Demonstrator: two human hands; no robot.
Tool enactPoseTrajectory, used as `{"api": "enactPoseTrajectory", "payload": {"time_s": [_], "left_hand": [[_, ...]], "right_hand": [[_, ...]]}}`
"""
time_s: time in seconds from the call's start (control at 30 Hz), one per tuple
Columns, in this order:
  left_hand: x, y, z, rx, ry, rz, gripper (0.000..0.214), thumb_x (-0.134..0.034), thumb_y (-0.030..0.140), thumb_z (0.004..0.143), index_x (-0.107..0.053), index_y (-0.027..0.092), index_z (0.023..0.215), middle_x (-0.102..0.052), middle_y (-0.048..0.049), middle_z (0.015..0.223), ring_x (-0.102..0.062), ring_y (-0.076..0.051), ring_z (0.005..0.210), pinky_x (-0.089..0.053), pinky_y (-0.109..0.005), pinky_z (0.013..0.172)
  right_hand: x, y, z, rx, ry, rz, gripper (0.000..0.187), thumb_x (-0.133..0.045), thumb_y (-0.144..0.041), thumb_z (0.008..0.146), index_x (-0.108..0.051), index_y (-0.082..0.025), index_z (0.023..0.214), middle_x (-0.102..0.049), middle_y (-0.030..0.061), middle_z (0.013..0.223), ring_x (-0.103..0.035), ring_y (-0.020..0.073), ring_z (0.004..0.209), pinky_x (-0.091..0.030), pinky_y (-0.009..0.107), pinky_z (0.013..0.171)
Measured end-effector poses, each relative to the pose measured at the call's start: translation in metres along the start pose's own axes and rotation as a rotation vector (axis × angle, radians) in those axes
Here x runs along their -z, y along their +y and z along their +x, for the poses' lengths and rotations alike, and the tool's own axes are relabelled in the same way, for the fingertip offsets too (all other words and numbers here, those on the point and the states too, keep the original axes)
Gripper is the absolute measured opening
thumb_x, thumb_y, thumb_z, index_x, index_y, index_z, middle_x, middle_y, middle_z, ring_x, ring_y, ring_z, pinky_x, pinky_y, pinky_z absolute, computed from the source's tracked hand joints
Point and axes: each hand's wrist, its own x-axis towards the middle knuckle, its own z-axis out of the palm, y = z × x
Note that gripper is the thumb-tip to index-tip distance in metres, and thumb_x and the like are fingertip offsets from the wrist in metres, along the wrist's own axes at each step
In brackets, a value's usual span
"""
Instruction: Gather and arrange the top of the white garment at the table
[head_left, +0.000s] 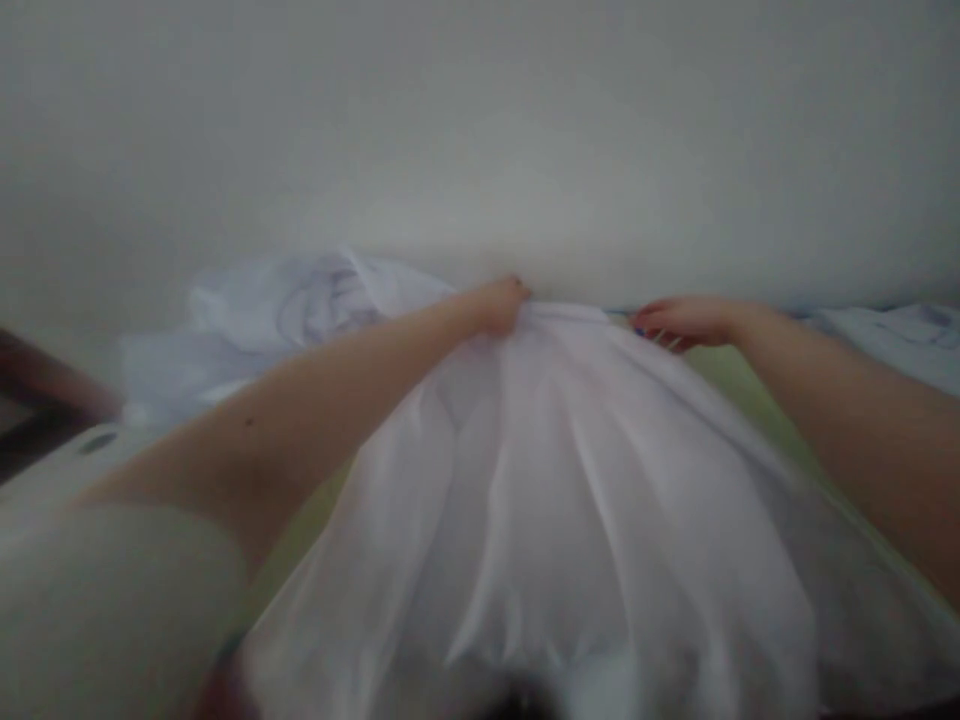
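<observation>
A white sheet (570,480) spreads from the bottom of the view up to the wall, gathered in folds. My left hand (504,303) is closed in a fist on the sheet's far edge by the wall. My right hand (679,322) lies a little to the right, fingers curled and pinching the same far edge. Both arms reach forward over the cloth. The picture is blurred.
A plain pale wall (480,130) fills the upper half. A yellow-green surface (739,395) shows under the sheet near my right arm. More crumpled white cloth (277,310) lies at the back left, and patterned fabric (892,335) at the right.
</observation>
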Motion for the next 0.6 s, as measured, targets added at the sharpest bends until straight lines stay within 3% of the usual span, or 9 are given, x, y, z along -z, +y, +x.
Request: {"api": "enactPoseTrajectory", "payload": {"time_s": [0.13, 0.2, 0.3, 0.37, 0.43, 0.53, 0.6], "left_hand": [[0.013, 0.065, -0.014, -0.163, -0.062, 0.044, 0.066, -0.047, 0.048, 0.083, -0.051, 0.01, 0.137, -0.048, -0.0171, 0.141, -0.044, -0.032, 0.128, -0.03, -0.037, 0.109], [0.012, 0.098, -0.019, -0.251, -0.093, -0.022, 0.076, -0.04, 0.061, 0.085, -0.047, 0.01, 0.14, -0.044, -0.0168, 0.145, -0.04, -0.031, 0.133, -0.027, -0.036, 0.111], [0.001, 0.134, -0.024, -0.286, -0.138, -0.107, 0.1, -0.044, 0.077, 0.073, -0.033, 0.012, 0.148, -0.032, -0.0147, 0.153, -0.031, -0.03, 0.14, -0.022, -0.034, 0.115], [-0.009, 0.144, -0.024, -0.265, -0.188, -0.126, 0.117, -0.05, 0.084, 0.062, -0.024, 0.014, 0.152, -0.024, -0.0131, 0.156, -0.026, -0.03, 0.142, -0.021, -0.033, 0.116], [-0.018, 0.146, -0.024, -0.236, -0.228, -0.139, 0.128, -0.053, 0.087, 0.054, -0.018, 0.016, 0.153, -0.018, -0.0123, 0.158, -0.022, -0.03, 0.144, -0.02, -0.033, 0.116], [-0.028, 0.141, -0.022, -0.217, -0.218, -0.149, 0.134, -0.053, 0.089, 0.05, -0.01, 0.018, 0.154, -0.009, -0.0111, 0.16, -0.014, -0.031, 0.146, -0.015, -0.041, 0.118], [-0.033, 0.135, -0.02, -0.209, -0.192, -0.151, 0.131, -0.052, 0.089, 0.052, -0.007, 0.021, 0.154, -0.005, -0.0086, 0.16, -0.008, -0.031, 0.147, -0.011, -0.049, 0.118]], "right_hand": [[0.006, 0.033, -0.083, -0.162, -0.185, 0.053, 0.061, -0.065, -0.063, 0.072, -0.061, -0.02, 0.114, -0.067, 0.0142, 0.103, -0.066, 0.0245, 0.082, -0.054, 0.034, 0.068], [-0.005, 0.048, -0.123, -0.164, -0.244, 0.064, 0.06, -0.069, -0.058, 0.071, -0.062, -0.019, 0.115, -0.066, 0.0148, 0.111, -0.066, 0.0266, 0.092, -0.055, 0.033, 0.071], [-0.027, 0.066, -0.169, -0.063, -0.217, -0.052, 0.05, -0.076, -0.045, 0.064, -0.068, -0.019, 0.106, -0.067, 0.0111, 0.111, -0.064, 0.0297, 0.099, -0.055, 0.033, 0.076], [-0.039, 0.075, -0.19, -0.041, -0.143, -0.123, 0.038, -0.073, -0.04, 0.063, -0.07, -0.019, 0.095, -0.07, 0.009, 0.103, -0.065, 0.0308, 0.097, -0.055, 0.036, 0.079], [-0.04, 0.08, -0.205, -0.082, -0.09, -0.028, 0.031, -0.067, -0.038, 0.067, -0.07, -0.019, 0.092, -0.07, 0.0093, 0.101, -0.066, 0.0302, 0.096, -0.055, 0.036, 0.081], [-0.021, 0.08, -0.218, -0.135, 0.002, 0.294, 0.035, -0.06, -0.037, 0.073, -0.065, -0.021, 0.104, -0.067, 0.013, 0.111, -0.066, 0.0275, 0.099, -0.056, 0.033, 0.081], [0.003, 0.074, -0.22, -0.13, 0.164, 0.296, 0.039, -0.055, -0.035, 0.078, -0.059, -0.02, 0.113, -0.066, 0.0164, 0.113, -0.067, 0.0256, 0.095, -0.056, 0.031, 0.078]]}}
